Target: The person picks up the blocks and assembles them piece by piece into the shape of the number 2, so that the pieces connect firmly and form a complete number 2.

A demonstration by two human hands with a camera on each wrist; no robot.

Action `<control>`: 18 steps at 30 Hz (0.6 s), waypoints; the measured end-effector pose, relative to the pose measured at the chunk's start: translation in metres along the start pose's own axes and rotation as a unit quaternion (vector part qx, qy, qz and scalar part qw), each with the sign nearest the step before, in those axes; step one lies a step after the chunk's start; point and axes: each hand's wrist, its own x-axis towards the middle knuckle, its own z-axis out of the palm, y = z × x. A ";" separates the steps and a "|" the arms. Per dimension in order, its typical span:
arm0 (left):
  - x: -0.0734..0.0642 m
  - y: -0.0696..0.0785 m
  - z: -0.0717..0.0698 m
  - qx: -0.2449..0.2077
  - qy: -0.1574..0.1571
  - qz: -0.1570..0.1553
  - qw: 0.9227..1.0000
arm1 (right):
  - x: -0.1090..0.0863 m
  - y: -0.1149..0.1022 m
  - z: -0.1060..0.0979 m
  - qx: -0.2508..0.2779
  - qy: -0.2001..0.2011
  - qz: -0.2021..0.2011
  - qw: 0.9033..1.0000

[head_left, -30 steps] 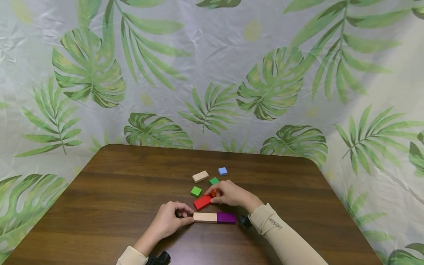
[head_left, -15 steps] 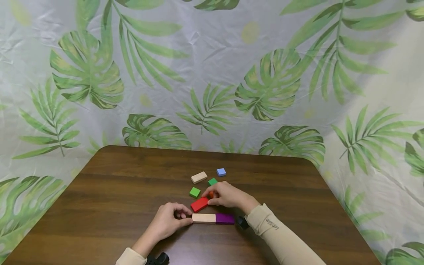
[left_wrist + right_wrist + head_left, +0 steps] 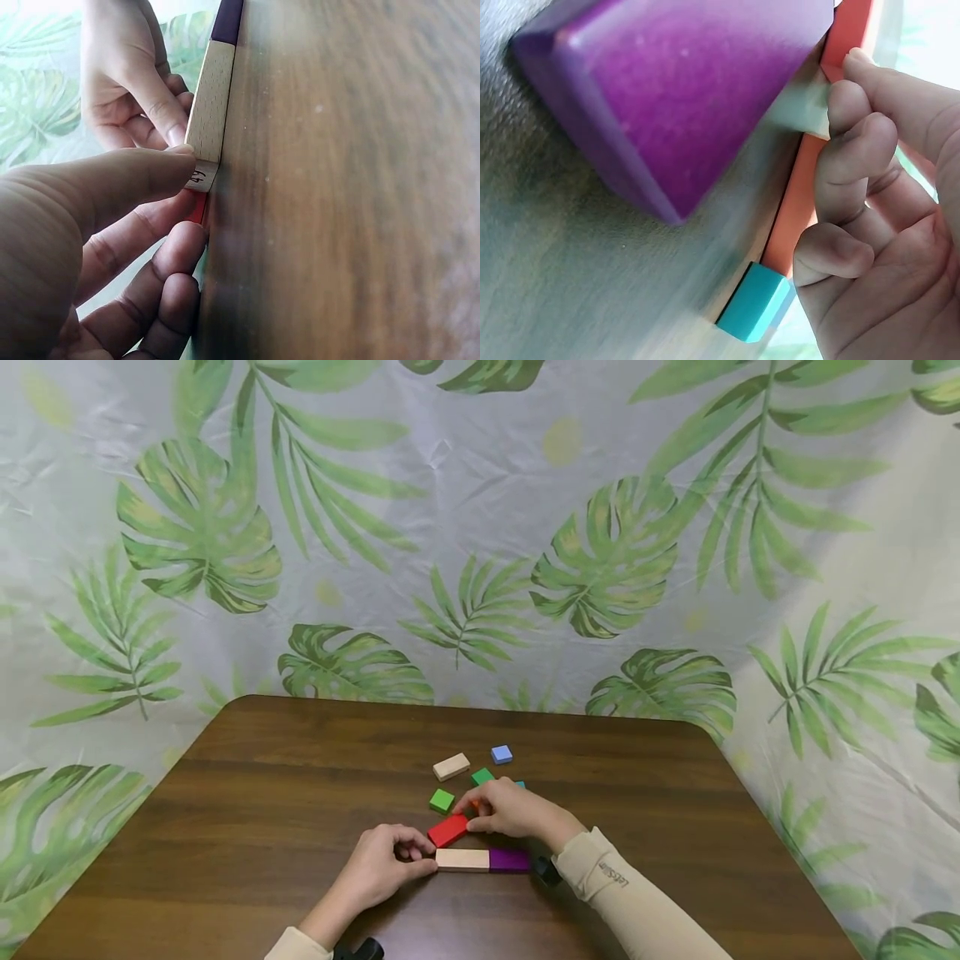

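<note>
A plain wood block (image 3: pixel 462 860) lies end to end with a purple block (image 3: pixel 510 860) in a straight row. My left hand (image 3: pixel 386 864) is at the row's left end, thumb and index finger pinching the plain block there; the number 49 shows on its end face in the left wrist view. Just behind the row, a red block (image 3: pixel 447 831) lies slanted, its left end near my left fingers. My right hand (image 3: pixel 517 812) pinches its right end between thumb and index finger. An orange block (image 3: pixel 791 210) is mostly hidden behind that hand in the head view.
Beyond the hands lie a light green block (image 3: pixel 442 801), a darker green block (image 3: pixel 483 776), another plain wood block (image 3: pixel 452 767) and a blue block (image 3: pixel 502 754). A teal block (image 3: pixel 754 304) sits beside the orange one. The brown table (image 3: pixel 300 752) meets a leaf-patterned cloth (image 3: pixel 487 527).
My right hand has drawn the red block left and toward the row, bringing its left end close to my left fingers. The teal block has come into sight. The left hand stays in place.
</note>
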 end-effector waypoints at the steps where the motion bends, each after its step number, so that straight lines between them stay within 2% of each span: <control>1: 0.000 0.000 0.000 0.000 -0.001 0.001 1.000 | 0.000 0.000 0.000 0.000 0.000 0.000 1.000; 18: 0.000 0.000 0.002 -0.002 0.010 0.009 1.000 | -0.002 0.003 0.001 0.005 0.003 -0.007 1.000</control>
